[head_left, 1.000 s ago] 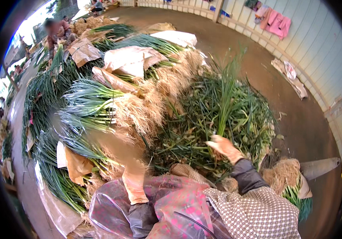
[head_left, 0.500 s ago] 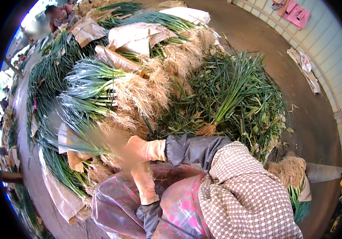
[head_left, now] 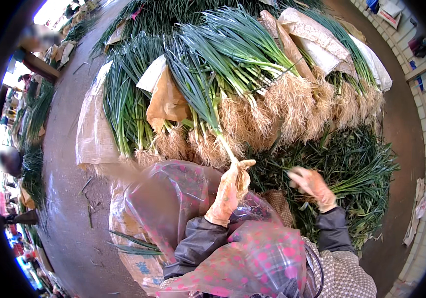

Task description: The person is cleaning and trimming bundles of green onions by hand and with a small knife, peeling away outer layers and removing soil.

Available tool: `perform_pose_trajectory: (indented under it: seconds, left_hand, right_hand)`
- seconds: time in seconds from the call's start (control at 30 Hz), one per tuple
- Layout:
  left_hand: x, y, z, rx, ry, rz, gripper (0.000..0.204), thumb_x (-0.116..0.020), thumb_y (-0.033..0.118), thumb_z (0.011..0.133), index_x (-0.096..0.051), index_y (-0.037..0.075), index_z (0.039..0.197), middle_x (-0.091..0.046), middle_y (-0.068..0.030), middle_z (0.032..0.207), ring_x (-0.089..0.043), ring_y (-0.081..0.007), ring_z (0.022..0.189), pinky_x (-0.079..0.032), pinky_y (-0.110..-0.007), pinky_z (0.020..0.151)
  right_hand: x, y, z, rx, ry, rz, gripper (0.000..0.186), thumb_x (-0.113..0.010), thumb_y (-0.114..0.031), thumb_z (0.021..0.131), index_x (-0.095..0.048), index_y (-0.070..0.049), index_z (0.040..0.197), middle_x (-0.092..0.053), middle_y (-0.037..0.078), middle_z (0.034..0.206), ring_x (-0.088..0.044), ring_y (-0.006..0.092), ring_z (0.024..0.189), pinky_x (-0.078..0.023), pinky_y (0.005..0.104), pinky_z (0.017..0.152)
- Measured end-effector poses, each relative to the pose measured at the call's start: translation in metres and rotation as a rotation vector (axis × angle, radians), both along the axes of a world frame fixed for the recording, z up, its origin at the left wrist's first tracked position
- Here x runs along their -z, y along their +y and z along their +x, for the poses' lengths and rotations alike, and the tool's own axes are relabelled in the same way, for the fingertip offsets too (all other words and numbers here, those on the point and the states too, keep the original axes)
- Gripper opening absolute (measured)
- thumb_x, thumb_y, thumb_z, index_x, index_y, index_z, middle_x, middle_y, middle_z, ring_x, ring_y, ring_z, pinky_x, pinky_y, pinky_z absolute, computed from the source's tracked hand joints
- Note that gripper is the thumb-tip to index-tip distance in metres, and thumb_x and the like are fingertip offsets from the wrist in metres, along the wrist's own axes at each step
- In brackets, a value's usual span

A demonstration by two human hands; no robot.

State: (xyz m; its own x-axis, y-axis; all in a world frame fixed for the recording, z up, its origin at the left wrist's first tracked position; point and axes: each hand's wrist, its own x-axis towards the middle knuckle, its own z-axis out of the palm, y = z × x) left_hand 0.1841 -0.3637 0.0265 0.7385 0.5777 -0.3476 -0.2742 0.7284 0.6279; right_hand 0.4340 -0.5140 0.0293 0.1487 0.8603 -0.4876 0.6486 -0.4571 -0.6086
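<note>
Pinching a slim, long, white-stemmed spring onion with dark green leaves [head_left: 227,146] near its root end, in the cream-and-orange gloved left hand [head_left: 230,191].
Slanting from upper left, with leaf tips lost against the stacked row of green bunches with shaggy tan roots [head_left: 257,64], down rightward to the left fingers, pressed together on the stem; so lying ahead and slightly left of them, long axis pointing away from the body. Smooth and pale low down, greener higher up. Farther from the likewise gloved right hand [head_left: 314,186], apart from the onion and over the loose heap of dark green leaves [head_left: 359,186], with fingers too blurred to call spread or pressed together.
</note>
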Motion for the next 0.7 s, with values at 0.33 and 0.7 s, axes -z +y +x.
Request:
perform_pose_trajectory:
  seconds: [0.33, 0.7]
  left_hand:
    - [0.006, -0.015, 0.0, -0.101, 0.037, 0.055, 0.037, -0.045, 0.037, 0.104, -0.06, 0.004, 0.098, -0.045, 0.0058, 0.063, -0.037, -0.0043, 0.05, -0.029, -0.02, 0.046]
    - [-0.013, -0.05, 0.032, 0.018, -0.151, -0.155, 0.035, -0.052, 0.027, 0.102, -0.056, 0.003, 0.128, -0.047, 0.0057, 0.075, -0.041, -0.0036, 0.06, -0.033, -0.018, 0.05]
  right_hand:
    - [0.044, 0.22, -0.1, -0.163, -0.744, 0.941, 0.013, -0.058, -0.017, 0.096, -0.066, -0.009, 0.088, -0.052, 0.005, 0.059, -0.049, 0.0188, 0.043, -0.035, 0.033, 0.04]
    - [-0.017, -0.008, -0.053, 1.419, 0.537, 0.658, 0.037, -0.051, -0.032, 0.102, -0.058, -0.004, 0.079, -0.045, -0.004, 0.056, -0.038, 0.0053, 0.043, -0.039, 0.0229, 0.039]
